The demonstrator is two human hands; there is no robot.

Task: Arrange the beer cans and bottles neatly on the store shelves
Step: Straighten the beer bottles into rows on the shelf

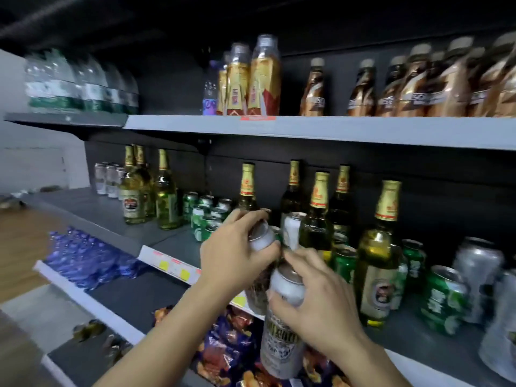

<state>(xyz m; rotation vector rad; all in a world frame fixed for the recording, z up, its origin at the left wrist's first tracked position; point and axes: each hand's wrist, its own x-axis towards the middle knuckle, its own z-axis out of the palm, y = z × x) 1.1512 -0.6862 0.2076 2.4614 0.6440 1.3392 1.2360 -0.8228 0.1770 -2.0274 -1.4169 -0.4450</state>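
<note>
Left hand (237, 247): fingers curled over the top and shoulder of a white beer can (262, 238), gripping it tilted, raised in front of the middle shelf (156, 241). Right hand (315, 300): fingers and thumb wrapped round the upper part of a second white can (287, 286), which appears to sit atop a tall patterned can (280, 347) just below it; whether the two are stacked or merely overlap cannot be told. The two hands nearly touch. Handling, judged: thin aluminium, rigid if full, smooth and prone to slip or dent; best taken round the body, not by the rim. Surroundings, relative to the middle shelf: on it, gold-foiled green glass bottles (378, 255) (heavy, breakable, top-heavy) just right of the hands, green cans (206, 216) clustered behind the left hand, silver cans (474, 272) far right; snack packets (231, 344) below it.
</note>
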